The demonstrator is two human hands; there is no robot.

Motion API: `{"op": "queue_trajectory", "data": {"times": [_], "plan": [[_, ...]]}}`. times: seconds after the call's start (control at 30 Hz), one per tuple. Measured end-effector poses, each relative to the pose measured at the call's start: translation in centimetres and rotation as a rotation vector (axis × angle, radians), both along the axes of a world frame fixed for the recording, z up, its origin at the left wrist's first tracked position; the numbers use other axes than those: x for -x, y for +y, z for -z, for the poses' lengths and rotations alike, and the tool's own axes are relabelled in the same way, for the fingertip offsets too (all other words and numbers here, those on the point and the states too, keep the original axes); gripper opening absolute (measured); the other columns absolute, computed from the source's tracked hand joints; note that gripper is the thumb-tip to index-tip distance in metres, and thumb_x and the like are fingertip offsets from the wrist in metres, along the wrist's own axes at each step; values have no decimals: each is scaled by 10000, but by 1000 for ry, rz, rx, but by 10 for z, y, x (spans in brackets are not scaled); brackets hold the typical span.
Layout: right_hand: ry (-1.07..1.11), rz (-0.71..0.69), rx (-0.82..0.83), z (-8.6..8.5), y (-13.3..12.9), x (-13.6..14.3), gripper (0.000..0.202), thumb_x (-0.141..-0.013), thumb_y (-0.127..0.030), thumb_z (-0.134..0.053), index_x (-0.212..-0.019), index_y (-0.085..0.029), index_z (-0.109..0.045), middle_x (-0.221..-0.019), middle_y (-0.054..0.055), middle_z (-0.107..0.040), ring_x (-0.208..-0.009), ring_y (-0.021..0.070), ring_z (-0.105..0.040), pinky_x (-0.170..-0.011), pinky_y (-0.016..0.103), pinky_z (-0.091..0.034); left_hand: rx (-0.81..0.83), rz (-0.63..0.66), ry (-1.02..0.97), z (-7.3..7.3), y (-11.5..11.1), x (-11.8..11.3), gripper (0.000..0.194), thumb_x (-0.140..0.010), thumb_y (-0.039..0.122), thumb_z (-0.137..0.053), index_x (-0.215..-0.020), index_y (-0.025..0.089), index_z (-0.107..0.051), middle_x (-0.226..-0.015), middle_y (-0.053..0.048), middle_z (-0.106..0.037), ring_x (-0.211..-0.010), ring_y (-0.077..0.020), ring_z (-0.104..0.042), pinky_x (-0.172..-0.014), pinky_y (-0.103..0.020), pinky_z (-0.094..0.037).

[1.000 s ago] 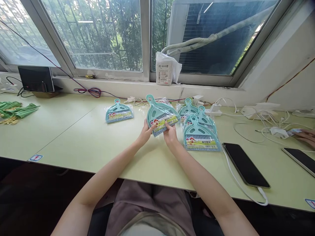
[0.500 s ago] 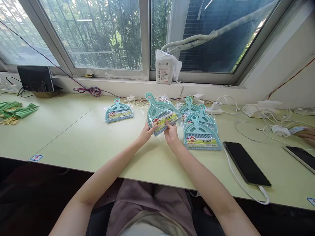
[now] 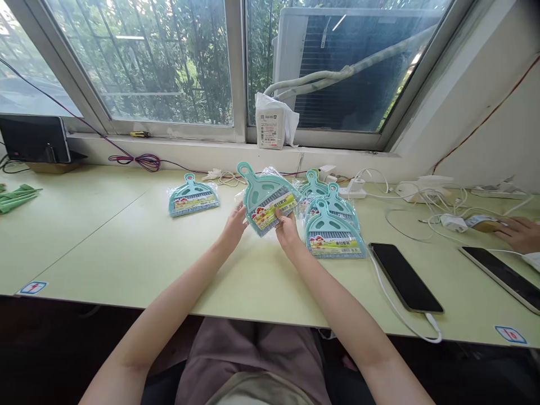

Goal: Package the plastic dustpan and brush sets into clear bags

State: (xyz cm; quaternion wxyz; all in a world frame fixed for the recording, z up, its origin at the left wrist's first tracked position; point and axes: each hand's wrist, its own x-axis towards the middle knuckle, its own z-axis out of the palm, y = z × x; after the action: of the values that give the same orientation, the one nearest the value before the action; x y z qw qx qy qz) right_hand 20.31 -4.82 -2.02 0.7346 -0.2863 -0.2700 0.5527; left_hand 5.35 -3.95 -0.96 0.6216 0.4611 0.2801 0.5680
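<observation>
Between my hands is a turquoise mini dustpan and brush set in clear plastic wrap, tilted with its handle up and to the left. My left hand grips its lower left edge. My right hand pinches the bottom edge, thumb on the printed label. Left of it lies another wrapped dustpan set on the table. Just right of my right hand, several more sets sit in an overlapping group, with the nearest dustpan set in front.
A phone with a white charging cable lies on the table at right, beside a second phone. Another person's hand rests at the far right near tangled white cables. A tablet stands at the left; a wrapped paper pack is on the sill.
The view has turned slightly right, so things sit further left. The held dustpan set is still in both hands, its label tilted a little more. More of the other person's hand shows.
</observation>
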Motion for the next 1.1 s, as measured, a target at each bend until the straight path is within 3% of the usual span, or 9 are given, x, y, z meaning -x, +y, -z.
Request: {"op": "queue_trajectory", "data": {"times": [0.1, 0.27, 0.5, 0.7, 0.87, 1.0, 1.1], "plan": [[3, -37, 13, 5, -2, 6, 440, -675, -220, -738, -1073, -268, -556, -1104, 8, -694, -1067, 188, -634, -924, 372, -543, 37, -19, -26, -1, -2, 2, 469, -722, 454, -759, -1129, 249, -652, -1213, -54, -676, -1214, -275, -571, -984, -395, -478], [-25, -12, 31, 8, -2, 13, 399, -657, -224, -718, -1014, -263, -546, -1038, 1, -695, -1016, 181, -642, -894, 351, -546, 152, 8, -11, 10, -10, -7, 407, -660, 364, -816, -1000, 192, -673, -1082, -72, -723, -1097, -277, -645, -984, -419, -498], [48, -12, 85, 1, 1, 10, 345, -623, -178, -704, -929, -239, -557, -934, -10, -698, -901, 167, -651, -830, 311, -553, 108, -9, 60, 3, -15, -9, 466, -638, 420, -830, -1004, 186, -661, -1052, -75, -725, -1047, -274, -657, -940, -407, -514], [63, -50, 130, 5, 9, 8, 345, -597, -160, -686, -906, -235, -552, -852, -15, -703, -824, 184, -669, -770, 337, -564, -54, -247, 276, 1, -15, -12, 541, -560, 441, -868, -996, 207, -648, -987, -49, -726, -989, -273, -655, -919, -416, -506], [66, -81, 115, 8, 12, 9, 380, -621, -208, -710, -966, -236, -553, -911, 1, -718, -887, 201, -681, -772, 346, -568, -35, -261, 314, 0, -11, -9, 555, -504, 423, -892, -950, 196, -652, -914, -45, -722, -894, -261, -659, -831, -381, -523], [86, -149, 109, 8, 13, 6, 345, -679, -282, -725, -979, -233, -562, -949, 12, -729, -922, 203, -682, -789, 344, -571, -59, -284, 309, 2, -9, -7, 600, -503, 441, -886, -987, 182, -643, -947, -52, -716, -927, -268, -653, -853, -386, -518], [90, -200, 69, 11, 16, 4, 348, -666, -249, -741, -970, -224, -574, -940, 11, -736, -910, 202, -684, -820, 346, -568, -51, -282, 326, 3, -7, -5, 647, -520, 497, -865, -1027, 173, -626, -1006, -71, -716, -976, -286, -654, -886, -414, -517]]}}
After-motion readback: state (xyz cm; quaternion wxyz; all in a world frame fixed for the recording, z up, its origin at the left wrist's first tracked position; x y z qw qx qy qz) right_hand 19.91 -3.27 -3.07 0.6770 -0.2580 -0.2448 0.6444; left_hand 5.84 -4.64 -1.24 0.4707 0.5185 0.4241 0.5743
